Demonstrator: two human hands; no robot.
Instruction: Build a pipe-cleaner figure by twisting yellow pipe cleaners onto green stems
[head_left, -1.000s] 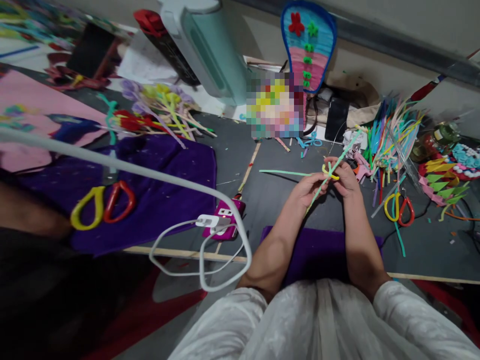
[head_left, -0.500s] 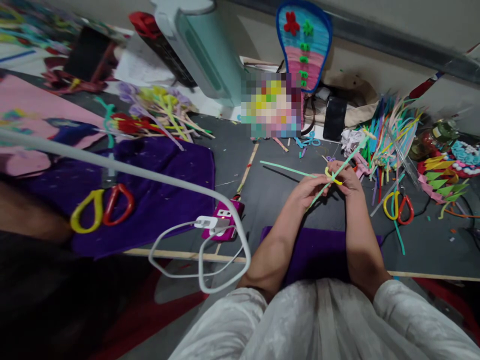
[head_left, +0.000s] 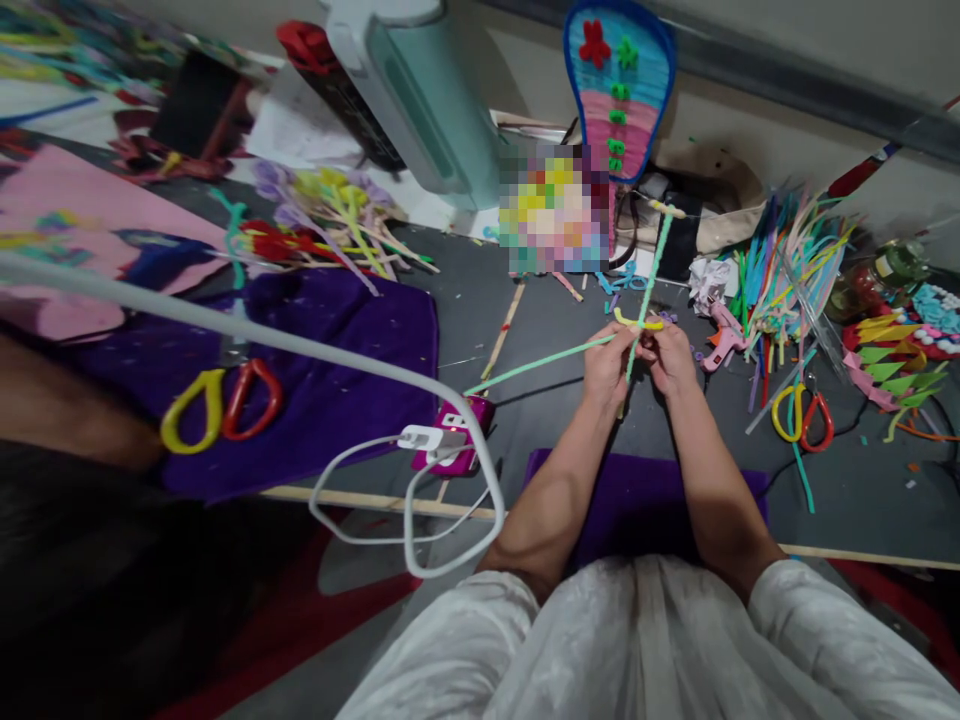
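Over the dark table, my left hand (head_left: 609, 360) and my right hand (head_left: 670, 352) are close together, fingers closed around one mint-green pipe cleaner piece. From between them a green stem (head_left: 654, 270) rises away from me, a pale yellow bit across its far end. A short curved yellow pipe cleaner (head_left: 637, 323) crosses the stem just above my fingertips. A loose green pipe cleaner tail (head_left: 536, 366) runs leftward from my left hand toward the power strip. My fingertips partly hide where the pieces meet.
Scissors (head_left: 802, 418) and a bundle of coloured pipe cleaners (head_left: 795, 260) lie at right, near a pink glue gun (head_left: 724, 338). At left are a magenta power strip (head_left: 469, 452) with a white cable (head_left: 491, 500), a purple cloth (head_left: 352, 340), and another person's arm (head_left: 67, 410).
The green stem has swung from leaning right to nearly straight away from me. Its loose tail now slopes down to the left. Both hands have shifted slightly left.
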